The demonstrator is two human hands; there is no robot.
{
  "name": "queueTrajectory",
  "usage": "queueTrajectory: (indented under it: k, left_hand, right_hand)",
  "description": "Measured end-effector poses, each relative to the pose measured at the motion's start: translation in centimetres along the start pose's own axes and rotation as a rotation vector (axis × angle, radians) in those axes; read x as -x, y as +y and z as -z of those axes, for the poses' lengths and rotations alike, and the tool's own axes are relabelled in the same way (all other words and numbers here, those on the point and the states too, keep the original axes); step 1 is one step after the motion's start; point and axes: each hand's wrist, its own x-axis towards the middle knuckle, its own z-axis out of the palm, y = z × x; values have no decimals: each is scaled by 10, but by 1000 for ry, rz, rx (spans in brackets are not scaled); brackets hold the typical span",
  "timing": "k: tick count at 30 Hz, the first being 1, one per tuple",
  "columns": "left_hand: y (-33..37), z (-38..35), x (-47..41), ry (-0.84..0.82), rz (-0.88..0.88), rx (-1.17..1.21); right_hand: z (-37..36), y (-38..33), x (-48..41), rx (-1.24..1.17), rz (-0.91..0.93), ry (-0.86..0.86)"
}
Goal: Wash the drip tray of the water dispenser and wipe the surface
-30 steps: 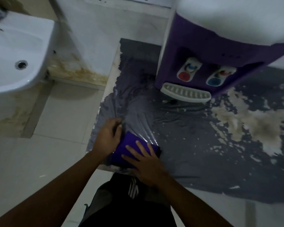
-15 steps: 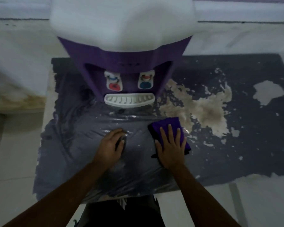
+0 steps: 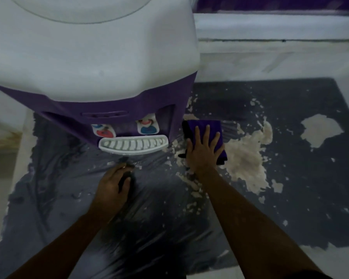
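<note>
Wiping the dark counter surface (image 3: 290, 198) beside the dispenser.

Left hand (image 3: 111, 188) rests curled on the wrinkled film; right hand (image 3: 204, 152) lies flat, fingers spread, on the purple cloth (image 3: 210, 127) touching the dispenser (image 3: 89, 57) corner. Drip tray (image 3: 133, 147) sits seated under the taps; bare counter stretches rightward.

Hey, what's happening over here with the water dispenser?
A person is wiping the dark, peeling surface the water dispenser stands on. The right hand presses flat on a purple cloth just right of the dispenser, at the edge of a pale worn patch. The left hand rests on the crinkled plastic film in front. The white drip tray sits in place under the taps.
</note>
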Motion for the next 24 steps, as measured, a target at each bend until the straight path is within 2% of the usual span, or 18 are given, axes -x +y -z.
queueTrajectory:
  k: [7,14,20,24]
  left_hand:
    - [-16,4,1,19,82,-52]
    - [-15,16,5,33,52,-60]
    - [-15,30,16,26,-11,-28]
    - [-16,40,39,36,-52,6]
  right_hand:
    - [14,-22,-57,31,43,-22]
    - [24,-23,-63,57,97,-77]
    - [35,-12,-9,-4,93,4]
    - [37,-4,48,-20,35,-24]
